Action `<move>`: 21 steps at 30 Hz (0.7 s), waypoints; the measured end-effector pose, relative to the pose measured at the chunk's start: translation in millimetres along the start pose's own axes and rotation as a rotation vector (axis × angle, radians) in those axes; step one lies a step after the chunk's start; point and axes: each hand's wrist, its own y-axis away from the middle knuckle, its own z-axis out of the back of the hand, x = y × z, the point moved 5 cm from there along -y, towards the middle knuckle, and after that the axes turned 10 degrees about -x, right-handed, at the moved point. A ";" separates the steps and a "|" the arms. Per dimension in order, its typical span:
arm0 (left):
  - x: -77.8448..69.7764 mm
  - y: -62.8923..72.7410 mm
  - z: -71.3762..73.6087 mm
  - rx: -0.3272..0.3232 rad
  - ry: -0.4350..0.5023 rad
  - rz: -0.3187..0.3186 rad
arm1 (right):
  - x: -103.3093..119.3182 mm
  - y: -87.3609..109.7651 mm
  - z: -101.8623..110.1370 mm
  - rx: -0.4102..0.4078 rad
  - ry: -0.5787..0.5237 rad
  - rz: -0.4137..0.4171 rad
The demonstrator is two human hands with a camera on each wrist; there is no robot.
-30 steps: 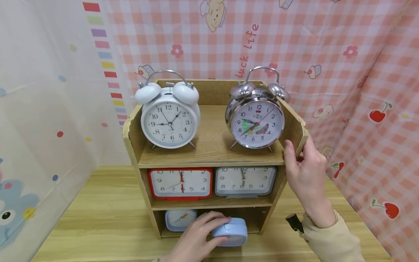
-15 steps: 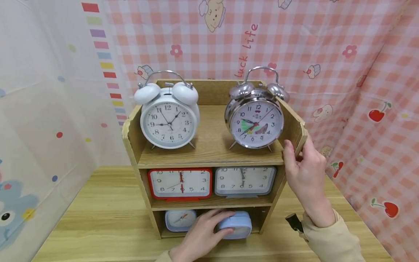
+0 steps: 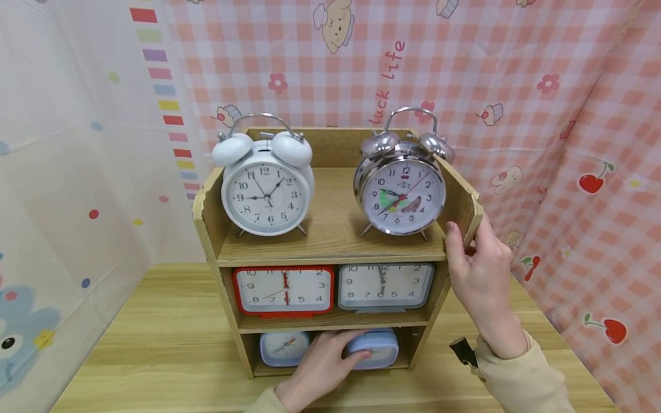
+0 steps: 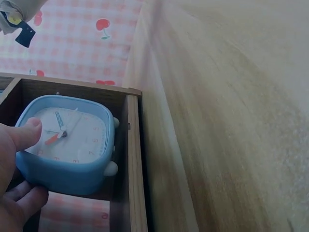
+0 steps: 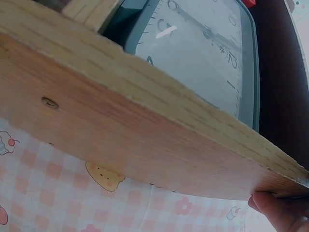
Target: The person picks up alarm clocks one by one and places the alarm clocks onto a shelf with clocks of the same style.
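Note:
My left hand (image 3: 322,361) pinches a small light-blue alarm clock (image 3: 379,351) at the right of the bottom shelf, thumb on its face. In the left wrist view the blue clock (image 4: 72,145) sits within the compartment, close to the side board, with small white feet showing. At the upper right, my right hand (image 3: 482,275) grips the side panel of the wooden shelf (image 3: 330,252). The right wrist view has that hand's fingers (image 5: 275,208) at the panel's far end. Another small blue clock (image 3: 284,348) stands at the left of the bottom shelf.
On the top shelf stand a white twin-bell clock (image 3: 267,195) and a silver twin-bell clock (image 3: 404,195). The middle shelf holds a red rectangular clock (image 3: 310,287) and a grey one (image 3: 405,287). A wooden table (image 3: 155,344) lies beneath, with patterned curtains (image 3: 330,69) behind.
My left hand has moved the small blue clock back and slightly right, from the front of the bottom shelf into its right side. My right hand has kept its grip on the side panel.

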 end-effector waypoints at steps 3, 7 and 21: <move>0.7 -1.2 -1.6 0.007 0.000 0.007 | 0.3 -0.3 0.2 0.000 0.002 0.002; 1.8 -3.4 -3.9 0.008 -0.005 0.012 | 0.3 -0.5 0.5 -0.001 0.003 0.003; 4.6 -8.2 -9.2 0.008 -0.145 -0.014 | -0.6 0.7 -0.4 0.000 -0.009 -0.002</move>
